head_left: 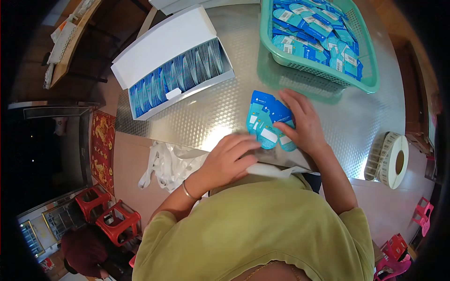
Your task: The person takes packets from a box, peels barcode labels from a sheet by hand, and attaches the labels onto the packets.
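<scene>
Several blue and teal packets (268, 136) with white label patches lie fanned and overlapping on the metal table in front of me. My right hand (303, 121) grips the packets at their right side, its thumb on the rightmost one and its fingers along the upper edge. To the lower left is my left hand (229, 158), slightly blurred, with its fingers stretched towards the packets. Its fingers look apart, and no object shows between them. A white paper strip (269, 171) runs along the table's near edge, just beside the left fingertips.
An open white box (164, 47) filled with upright packets stands at the back left. A green basket (304, 65) heaped with packets is at the back right. A label roll (397, 160) stands at the right edge. Crumpled white strip (168, 164) hangs at the left; red stools (118, 222) stand beyond.
</scene>
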`<state>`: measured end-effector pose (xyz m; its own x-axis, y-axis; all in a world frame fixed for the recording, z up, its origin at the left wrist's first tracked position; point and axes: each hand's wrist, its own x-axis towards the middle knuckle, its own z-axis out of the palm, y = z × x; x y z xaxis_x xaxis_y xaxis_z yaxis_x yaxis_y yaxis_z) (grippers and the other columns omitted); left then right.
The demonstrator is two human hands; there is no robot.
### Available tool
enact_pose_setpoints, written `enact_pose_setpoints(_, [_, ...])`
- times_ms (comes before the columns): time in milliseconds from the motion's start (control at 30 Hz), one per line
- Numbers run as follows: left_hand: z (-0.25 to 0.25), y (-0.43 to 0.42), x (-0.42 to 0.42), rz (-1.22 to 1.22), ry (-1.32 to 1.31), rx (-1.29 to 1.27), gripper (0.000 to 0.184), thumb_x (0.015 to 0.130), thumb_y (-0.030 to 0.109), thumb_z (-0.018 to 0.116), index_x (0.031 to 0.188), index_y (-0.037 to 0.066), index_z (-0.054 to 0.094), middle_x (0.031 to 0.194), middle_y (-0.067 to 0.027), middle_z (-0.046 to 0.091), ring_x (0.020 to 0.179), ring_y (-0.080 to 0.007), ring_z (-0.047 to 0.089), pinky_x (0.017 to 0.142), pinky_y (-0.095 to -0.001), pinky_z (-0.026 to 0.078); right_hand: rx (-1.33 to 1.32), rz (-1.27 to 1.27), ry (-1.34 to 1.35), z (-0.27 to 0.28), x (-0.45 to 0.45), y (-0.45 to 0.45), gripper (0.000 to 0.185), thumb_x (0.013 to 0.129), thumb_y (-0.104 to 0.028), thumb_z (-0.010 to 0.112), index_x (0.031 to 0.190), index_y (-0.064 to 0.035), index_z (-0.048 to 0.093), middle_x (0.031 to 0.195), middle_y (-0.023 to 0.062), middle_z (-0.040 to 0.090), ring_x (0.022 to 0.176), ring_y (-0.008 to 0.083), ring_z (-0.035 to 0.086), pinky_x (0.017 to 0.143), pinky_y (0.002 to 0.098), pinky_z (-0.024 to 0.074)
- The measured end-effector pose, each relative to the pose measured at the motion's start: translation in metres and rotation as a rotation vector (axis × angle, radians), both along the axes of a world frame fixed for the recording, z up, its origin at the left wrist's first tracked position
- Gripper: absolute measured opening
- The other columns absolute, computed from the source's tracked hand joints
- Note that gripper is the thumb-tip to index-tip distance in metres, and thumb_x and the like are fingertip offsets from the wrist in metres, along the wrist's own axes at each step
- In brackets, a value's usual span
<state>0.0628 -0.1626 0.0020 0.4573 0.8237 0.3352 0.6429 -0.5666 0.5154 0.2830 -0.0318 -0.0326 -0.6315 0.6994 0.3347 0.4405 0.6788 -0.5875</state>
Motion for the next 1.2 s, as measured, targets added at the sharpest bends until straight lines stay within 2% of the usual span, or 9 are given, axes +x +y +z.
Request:
enact_pose_setpoints(67, [-0.003,0.011,0.008,0.021,0.065,0.008,0.018,0.078,0.019,0.069,0.082,0.006,0.057,0.128,-0.0166,0.056,0.122,-0.0362,0.051,0.096,-0.0478,0.043,0.017,-0.075,-0.044,0.002,0.004,-0.004,0.067,0.073,-0.020,0.079,0.133,-0.0073,0.052,0.127,0.0147,0.055,0.112,0.0359,0.054,0.092,0.0436,0.0473])
enact_pose_setpoints(267, [-0.022,0.020,0.018,-0.005,0.080,-0.030,0.018,0.075,0.014,0.071,0.080,0.006,0.055,0.131,-0.0182,0.056,0.127,-0.0362,0.049,0.102,-0.0500,0.041,-0.075,-0.183,-0.068,0.001,0.009,-0.019,0.057,0.074,-0.016,0.079,0.127,-0.0100,0.058,0.110,0.0104,0.060,0.091,0.0286,0.061,0.074,0.0378,0.0514])
enact_pose_setpoints(433, [-0.032,0.016,0.027,-0.018,0.067,-0.043,0.022,0.066,0.007,0.072,0.077,0.007,0.052,0.134,-0.0138,0.055,0.131,-0.0359,0.046,0.103,-0.0516,0.039,-0.201,-0.210,-0.007,0.003,0.004,-0.017,0.045,0.077,-0.012,0.077,0.119,-0.0119,0.063,0.095,0.0081,0.059,0.071,0.0219,0.060,0.062,0.0328,0.0508])
enact_pose_setpoints(533, [-0.030,0.016,0.030,-0.022,0.099,-0.058,0.022,0.064,0.009,0.073,0.076,0.007,0.055,0.136,-0.0096,0.055,0.133,-0.0357,0.043,0.106,-0.0523,0.035,-0.245,-0.172,-0.021,0.010,0.006,-0.015,0.036,0.079,-0.008,0.074,0.114,-0.0113,0.065,0.088,0.0072,0.058,0.070,0.0187,0.059,0.062,0.0299,0.0494])
enact_pose_setpoints(633, [-0.032,0.015,0.036,-0.013,0.150,-0.036,0.022,0.064,0.012,0.074,0.077,0.008,0.057,0.137,-0.0072,0.054,0.135,-0.0364,0.041,0.108,-0.0537,0.032,-0.457,-0.180,0.053,0.021,0.012,-0.012,0.028,0.081,-0.006,0.073,0.108,-0.0085,0.067,0.087,0.0083,0.060,0.073,0.0221,0.063,0.064,0.0308,0.0510])
enact_pose_setpoints(733, [-0.035,0.014,0.044,0.000,0.107,-0.047,0.025,0.062,0.007,0.074,0.078,0.008,0.054,0.140,-0.0054,0.053,0.136,-0.0378,0.039,0.108,-0.0554,0.030,-0.504,-0.251,0.260,-0.001,0.027,-0.009,0.021,0.083,-0.002,0.069,0.103,-0.0049,0.067,0.082,0.0095,0.059,0.070,0.0201,0.060,0.063,0.0276,0.0489])
enact_pose_setpoints(933, [-0.028,0.018,0.049,0.004,0.075,-0.122,0.025,0.064,0.006,0.074,0.082,0.009,0.057,0.143,-0.0111,0.049,0.137,-0.0383,0.039,0.108,-0.0553,0.029,-0.353,-0.430,0.135,-0.005,0.036,-0.019,0.020,0.084,-0.003,0.068,0.103,-0.0038,0.064,0.094,0.0121,0.060,0.073,0.0226,0.061,0.065,0.0307,0.0505])
enact_pose_setpoints(1067, [-0.029,0.014,0.042,0.075,0.067,-0.109,0.020,0.068,0.006,0.072,0.083,0.009,0.059,0.142,-0.0156,0.049,0.135,-0.0379,0.042,0.109,-0.0533,0.030,-0.179,-0.468,-0.025,0.007,0.032,-0.030,0.030,0.083,-0.009,0.071,0.112,-0.0080,0.061,0.108,0.0115,0.058,0.079,0.0266,0.064,0.067,0.0361,0.0521])
enact_pose_setpoints(1200, [-0.035,0.008,0.044,0.068,0.084,-0.080,0.017,0.070,0.006,0.070,0.083,0.010,0.060,0.142,-0.0144,0.050,0.133,-0.0375,0.045,0.107,-0.0518,0.033,-0.073,-0.444,-0.097,0.001,0.030,-0.038,0.035,0.083,-0.014,0.071,0.116,-0.0112,0.060,0.114,0.0101,0.056,0.082,0.0282,0.065,0.066,0.0391,0.0528])
